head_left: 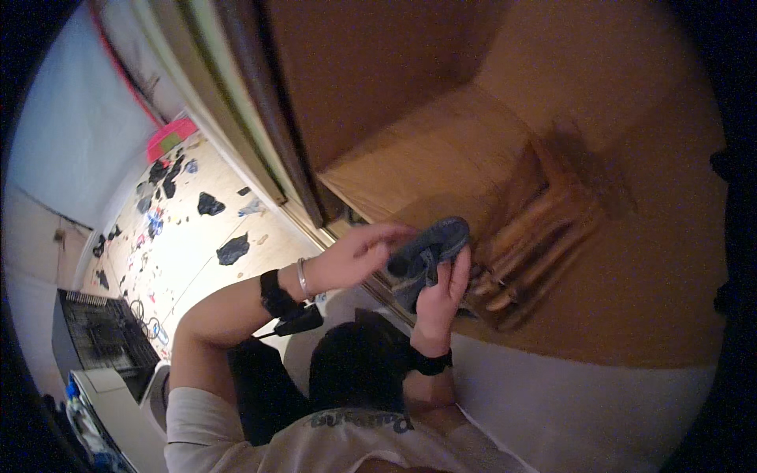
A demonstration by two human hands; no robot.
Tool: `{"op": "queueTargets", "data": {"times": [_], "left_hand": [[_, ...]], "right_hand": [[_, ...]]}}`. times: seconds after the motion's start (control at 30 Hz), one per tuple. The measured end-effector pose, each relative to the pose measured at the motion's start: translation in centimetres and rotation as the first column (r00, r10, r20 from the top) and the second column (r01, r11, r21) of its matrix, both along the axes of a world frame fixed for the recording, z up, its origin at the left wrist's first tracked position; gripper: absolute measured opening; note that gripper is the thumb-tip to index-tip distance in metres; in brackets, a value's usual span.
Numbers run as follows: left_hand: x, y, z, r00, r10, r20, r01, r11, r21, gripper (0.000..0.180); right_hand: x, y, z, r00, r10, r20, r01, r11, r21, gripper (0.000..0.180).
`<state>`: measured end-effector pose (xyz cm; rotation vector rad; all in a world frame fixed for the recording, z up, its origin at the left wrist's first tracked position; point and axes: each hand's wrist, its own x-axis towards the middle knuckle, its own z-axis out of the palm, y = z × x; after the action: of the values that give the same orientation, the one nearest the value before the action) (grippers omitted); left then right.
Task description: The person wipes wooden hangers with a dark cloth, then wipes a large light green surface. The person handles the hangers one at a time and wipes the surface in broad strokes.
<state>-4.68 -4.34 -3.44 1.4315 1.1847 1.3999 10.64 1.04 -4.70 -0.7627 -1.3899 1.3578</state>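
My right hand grips a dark blue-grey soft item from below, its fingers wrapped on the near side. The item looks like a small shoe or a folded cap with an opening; its exact kind is hard to make out. To its left my left hand reaches toward it with fingers stretched and thumb apart. Those fingertips are slightly blurred and lie close to the item's left edge; whether they touch it I cannot tell. Dark bands circle both wrists, and a bracelet sits on the left one.
A brown, box-like surface fills the right, with long brown folds or strips on it. Beyond a door-like edge, dark cloth pieces lie scattered on the pale floor. A pink container and a black grille-like unit stand left.
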Motion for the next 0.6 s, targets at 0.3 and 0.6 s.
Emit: {"op": "queueTargets", "data": {"times": [0.3, 0.6], "left_hand": [[-10.9, -7.7, -1.6, 0.819, 0.573, -0.007, -0.573, 0.818, -0.048, 0.016], [-15.3, -10.2, -7.7, 0.816, 0.576, -0.044, -0.575, 0.802, -0.162, 0.027]], "right_hand": [[-15.7, 0.2, 1.9, 0.744, 0.610, 0.272, -0.660, 0.736, 0.153, 0.022], [-18.5, -4.1, -7.2, 0.829, 0.425, 0.364, -0.510, 0.841, 0.179, 0.052]]}}
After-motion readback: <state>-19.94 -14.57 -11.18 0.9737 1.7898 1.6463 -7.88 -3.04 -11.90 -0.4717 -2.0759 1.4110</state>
